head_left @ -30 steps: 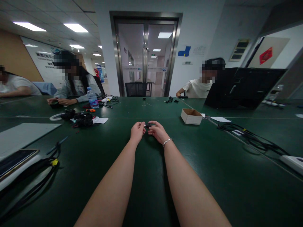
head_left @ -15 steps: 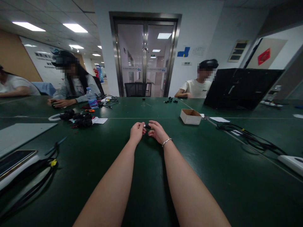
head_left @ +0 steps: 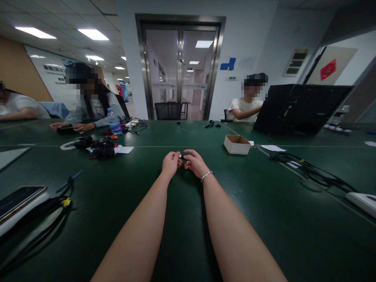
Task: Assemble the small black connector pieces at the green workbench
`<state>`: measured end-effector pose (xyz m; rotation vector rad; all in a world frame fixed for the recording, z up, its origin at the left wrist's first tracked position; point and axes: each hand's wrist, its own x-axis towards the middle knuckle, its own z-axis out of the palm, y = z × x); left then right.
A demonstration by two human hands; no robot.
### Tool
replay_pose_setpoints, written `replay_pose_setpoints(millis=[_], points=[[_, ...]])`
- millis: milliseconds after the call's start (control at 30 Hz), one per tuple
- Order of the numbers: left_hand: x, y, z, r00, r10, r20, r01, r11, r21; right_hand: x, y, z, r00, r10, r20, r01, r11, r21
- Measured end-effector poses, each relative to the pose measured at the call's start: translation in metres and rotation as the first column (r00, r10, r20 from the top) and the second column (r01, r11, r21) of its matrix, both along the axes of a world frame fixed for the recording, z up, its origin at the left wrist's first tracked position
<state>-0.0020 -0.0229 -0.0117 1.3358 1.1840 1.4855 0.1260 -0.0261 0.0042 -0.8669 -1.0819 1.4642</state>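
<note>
Over the green table (head_left: pixel 188 203), both hands meet at one small black-and-silver piece (head_left: pixel 181 156), too small for me to tell its kind. The thumb and fingers of my left hand (head_left: pixel 170 164) pinch its silver end. My right hand (head_left: pixel 196 162), below a silver bangle (head_left: pixel 207 176), has its thumb and fingers closed around the dark end. Part of the piece is hidden by the fingertips.
Right of my hands stands a small open box (head_left: pixel 237 147). A dark cluster of parts (head_left: pixel 101 149) and a water bottle (head_left: pixel 114 122) are on the left. Black cables (head_left: pixel 317 170) lie at right, near a monitor (head_left: pixel 299 109). A phone (head_left: pixel 20 199) is near left. Co-workers sit across the table.
My hands stay almost in place on the small piece. At left, the flat grey panel has slid leftward, mostly out of view. The right co-worker's arm has risen toward the monitor.
</note>
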Motion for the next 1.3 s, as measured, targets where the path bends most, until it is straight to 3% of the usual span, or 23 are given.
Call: replay_pose_setpoints(millis=[167,567,1300], points=[[0.001,-0.0006,0.0005,1.0,-0.001,0.007,0.001,1.0,0.016,-0.001,0.001,-0.0006,0.999,0.042,-0.028,-0.042,0.999,-0.017],[0.0016,-0.0029,0.003,1.0,0.001,-0.028,-0.001,1.0,0.011,-0.0024,0.0022,-0.001,1.0,-0.013,0.014,0.014,1.0,-0.026],[0.0012,-0.0021,0.0033,1.0,0.028,-0.003,-0.028,1.0,0.0,-0.0029,0.0027,0.0004,1.0,0.019,0.001,-0.018,0.999,-0.031]])
